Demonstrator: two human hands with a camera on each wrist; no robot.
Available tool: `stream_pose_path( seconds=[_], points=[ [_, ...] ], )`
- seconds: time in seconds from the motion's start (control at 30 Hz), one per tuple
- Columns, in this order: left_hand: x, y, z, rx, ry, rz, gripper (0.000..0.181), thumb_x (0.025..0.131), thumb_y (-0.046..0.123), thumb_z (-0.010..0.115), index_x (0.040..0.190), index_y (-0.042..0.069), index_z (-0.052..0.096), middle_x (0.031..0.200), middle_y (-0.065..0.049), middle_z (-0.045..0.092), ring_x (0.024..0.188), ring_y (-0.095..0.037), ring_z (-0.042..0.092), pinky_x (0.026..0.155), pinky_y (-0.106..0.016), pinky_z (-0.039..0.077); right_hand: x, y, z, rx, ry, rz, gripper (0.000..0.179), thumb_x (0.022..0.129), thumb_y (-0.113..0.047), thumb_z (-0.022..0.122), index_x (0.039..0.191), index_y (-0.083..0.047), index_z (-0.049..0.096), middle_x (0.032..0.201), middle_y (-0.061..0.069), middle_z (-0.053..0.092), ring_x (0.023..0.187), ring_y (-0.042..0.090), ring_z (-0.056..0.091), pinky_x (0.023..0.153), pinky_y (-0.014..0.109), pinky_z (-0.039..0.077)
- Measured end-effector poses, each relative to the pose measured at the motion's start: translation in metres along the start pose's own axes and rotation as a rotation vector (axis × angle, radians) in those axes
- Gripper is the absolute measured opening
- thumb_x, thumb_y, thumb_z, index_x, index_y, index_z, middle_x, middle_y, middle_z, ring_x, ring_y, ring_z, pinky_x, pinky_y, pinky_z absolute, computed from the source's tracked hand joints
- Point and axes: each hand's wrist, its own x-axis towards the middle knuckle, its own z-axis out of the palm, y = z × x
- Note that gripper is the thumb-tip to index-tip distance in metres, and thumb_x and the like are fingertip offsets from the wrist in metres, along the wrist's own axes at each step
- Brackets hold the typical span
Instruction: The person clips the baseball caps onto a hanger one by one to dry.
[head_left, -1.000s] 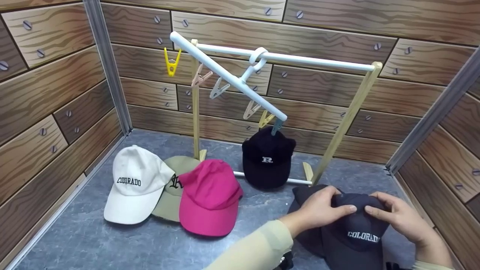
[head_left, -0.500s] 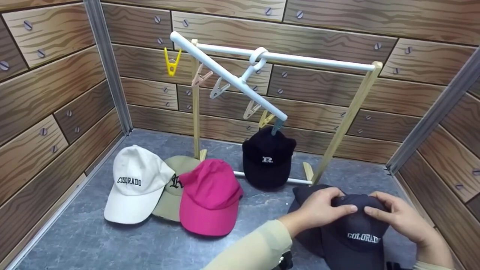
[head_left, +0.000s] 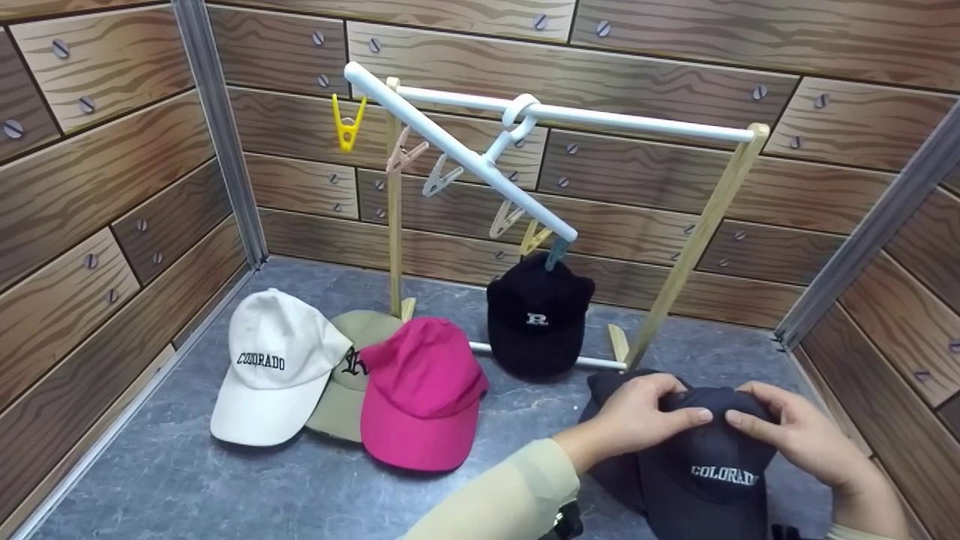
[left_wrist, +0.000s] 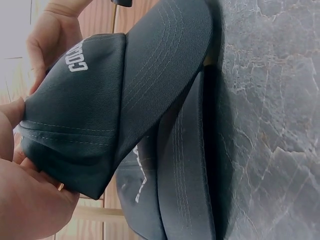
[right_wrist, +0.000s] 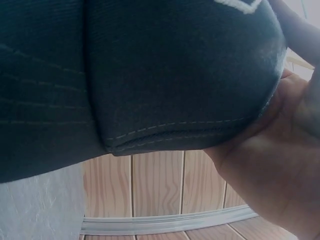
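1. Navy cap (head_left: 712,450), white "COLORADO" lettering on the front: before the right post of the rack (head_left: 701,232), on the person's side, brim pointing away from the rack.
2. Left hand (head_left: 649,412): grips the crown of the navy cap, thumb on the front, fingers behind.
3. Right hand (head_left: 795,431): holds the opposite side of the same crown, likewise thumb in front; the two thumb tips lie near each other.
4. Second dark cap (head_left: 619,480): before the rack's right post, partly covered by the navy cap and the left hand.
5. Black cap (head_left: 536,345), white "R": hanging between the rack's posts, peak down, from a blue clip (head_left: 556,253).
6. White hanger (head_left: 461,150): hooked over the rack's top bar, set slantwise across it; further clips include a yellow clip (head_left: 347,131) and a pink clip (head_left: 407,157), toward the rack's left post.
7. Pink cap (head_left: 424,390), olive cap (head_left: 337,409), white cap (head_left: 277,345): overlapping before the rack's left post, olive partly beneath the other two.
8. Grey marbled tabletop (head_left: 165,472): under the rack.
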Motion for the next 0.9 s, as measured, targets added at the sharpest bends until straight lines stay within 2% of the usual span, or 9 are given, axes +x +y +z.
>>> stream_pose_path(
  seconds=[0.37,0.9],
  points=[
    [-0.004,-0.005,-0.008,-0.127,-0.005,0.029,0.026,0.097,0.039,0.088,0.104,0.017,0.079,0.096,0.020,0.070,0.089,0.005,0.062,0.084,-0.011,0.049,0.005,-0.012,0.009,0.010,-0.018,0.002,0.012,0.111,-0.001,0.062,0.121,0.002,0.068,0.102,0.004,0.076,0.085,0.017,0.075,0.072,0.034,0.063],
    [-0.008,-0.014,-0.022,-0.212,0.020,0.027,0.027,0.095,0.037,0.089,0.105,0.012,0.081,0.095,0.019,0.071,0.090,0.004,0.063,0.085,-0.013,0.051,0.014,-0.020,0.026,-0.027,0.031,0.018,0.010,0.112,-0.007,0.066,0.118,0.000,0.069,0.096,0.006,0.074,0.080,0.018,0.074,0.071,0.033,0.061]
  ],
)
